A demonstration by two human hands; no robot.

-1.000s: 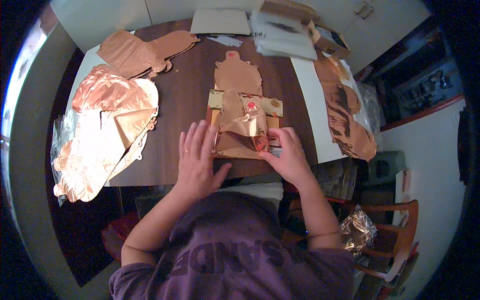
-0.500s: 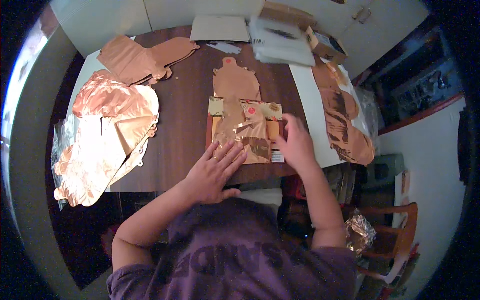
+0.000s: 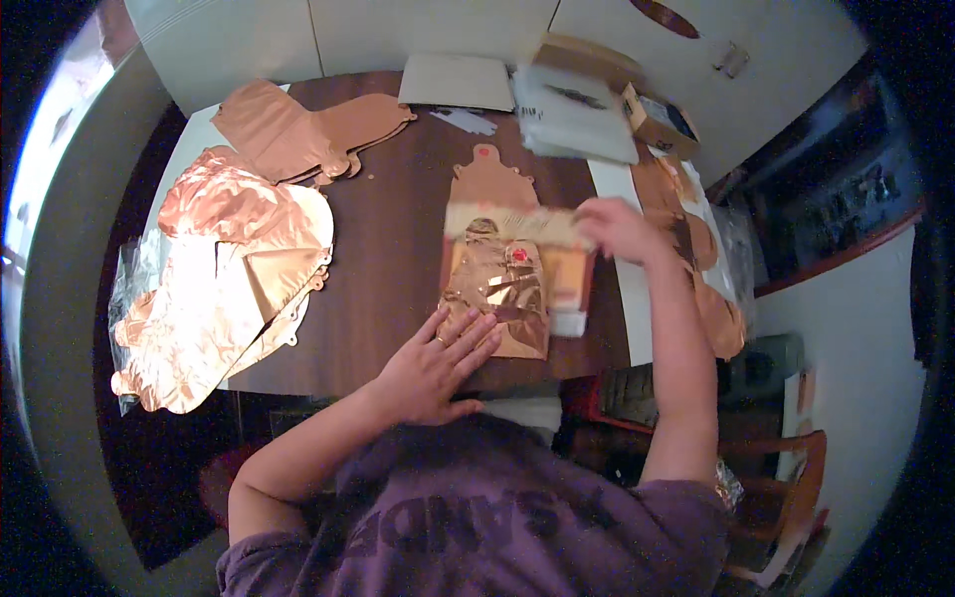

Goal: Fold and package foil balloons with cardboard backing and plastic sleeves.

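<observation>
A flat, folded rose-gold foil balloon [image 3: 519, 333] lies in front of me, a small red mark on its upper part. My left hand [image 3: 443, 366] rests spread on its lower left, fingers stretched over the foil. A printed cardboard sleeve [image 3: 570, 284] with a pale top band lies partly beneath that folded part and sticks out on its right. Beyond the sleeve, another stretch of foil [image 3: 487, 182] runs away from me and ends in a tab. At the sleeve's upper right edge, my right hand [image 3: 629, 234] is closed on it in a pinch, slightly blurred.
Large shiny foil balloons [image 3: 234, 269] cover the table's left side, with a stack of flat foil pieces [image 3: 298, 129] behind. At the back are a grey board [image 3: 458, 83], clear plastic packs [image 3: 575, 124] and a small box [image 3: 659, 121]. A wooden chair [image 3: 796, 488] stands right.
My right hand has moved from the sleeve's right side to its upper right edge and grips it. The sleeve has shifted rightward relative to the folded foil. My left hand stays on the foil.
</observation>
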